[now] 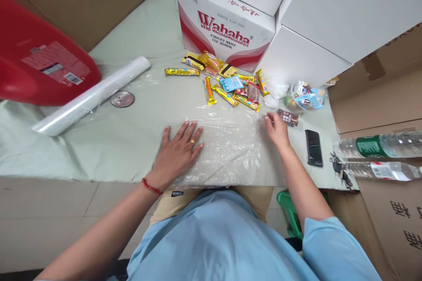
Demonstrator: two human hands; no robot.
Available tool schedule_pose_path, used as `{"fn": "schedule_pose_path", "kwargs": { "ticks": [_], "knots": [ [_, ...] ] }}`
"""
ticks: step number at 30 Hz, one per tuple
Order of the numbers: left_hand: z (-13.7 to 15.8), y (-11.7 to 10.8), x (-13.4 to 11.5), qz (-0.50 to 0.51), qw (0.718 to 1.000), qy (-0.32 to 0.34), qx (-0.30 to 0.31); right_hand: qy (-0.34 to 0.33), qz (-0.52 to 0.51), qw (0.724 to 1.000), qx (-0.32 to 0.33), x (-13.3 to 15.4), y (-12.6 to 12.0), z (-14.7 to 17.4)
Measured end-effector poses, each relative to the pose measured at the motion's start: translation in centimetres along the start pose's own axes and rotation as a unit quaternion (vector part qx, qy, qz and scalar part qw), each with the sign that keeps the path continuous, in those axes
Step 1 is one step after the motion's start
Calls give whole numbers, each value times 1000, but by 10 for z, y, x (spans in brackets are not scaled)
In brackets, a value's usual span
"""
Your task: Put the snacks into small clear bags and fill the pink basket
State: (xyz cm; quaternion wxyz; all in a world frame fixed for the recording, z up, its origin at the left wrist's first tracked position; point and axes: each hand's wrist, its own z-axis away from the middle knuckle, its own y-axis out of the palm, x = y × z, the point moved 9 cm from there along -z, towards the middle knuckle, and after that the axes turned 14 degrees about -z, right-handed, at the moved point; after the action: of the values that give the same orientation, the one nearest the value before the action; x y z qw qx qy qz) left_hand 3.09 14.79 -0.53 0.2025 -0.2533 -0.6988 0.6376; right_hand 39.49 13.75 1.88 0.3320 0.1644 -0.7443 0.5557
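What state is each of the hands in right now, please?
Left hand: open, flat across the edge of the clear plastic sheet.
Right hand: curled beside the cocoa packet; grip cannot be told.

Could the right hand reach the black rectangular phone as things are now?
Probably yes: the phone lies near the right hand, and only pale green cloth seems to be between them.

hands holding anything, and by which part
The left hand lies flat, partly on the clear plastic, gripping nothing. Whether the right hand, by the cocoa packet, grips anything cannot be told.
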Motion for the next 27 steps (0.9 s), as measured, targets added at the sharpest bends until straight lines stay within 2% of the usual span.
{"fn": "schedule_pose_path", "kwargs": {
  "ticks": [2,6,9,12,15,18,20,23,25,27],
  "knots": [
    [-1,-1,-1,-6,1000,-1,5,34,11,999,-11,8,6,-39],
    [-3,-1,-2,-16,1000,4,17,113,74,991,5,24,37,-98],
    [-2,0,-2,-20,1000,6,21,150,111,982,16,28,52,-117],
    [-2,0,-2,-17,1000,0,20,152,114,982,11,27,48,-117],
    [-2,0,-3,-12,1000,-4,20,94,103,990,-16,35,28,-105],
    [-3,-1,-3,-5,1000,-8,25,-34,64,997,-17,69,12,-77],
    [-2,-1,-3,0,1000,-9,29,-135,8,990,50,101,18,-47],
    [-2,-1,-2,7,1000,-7,28,-246,-75,944,207,142,46,10],
    [-1,-1,-2,9,1000,-8,23,-268,-85,920,273,152,66,41],
    [0,-1,-1,10,1000,-10,18,-263,-57,913,308,149,86,59]
  ]
}}
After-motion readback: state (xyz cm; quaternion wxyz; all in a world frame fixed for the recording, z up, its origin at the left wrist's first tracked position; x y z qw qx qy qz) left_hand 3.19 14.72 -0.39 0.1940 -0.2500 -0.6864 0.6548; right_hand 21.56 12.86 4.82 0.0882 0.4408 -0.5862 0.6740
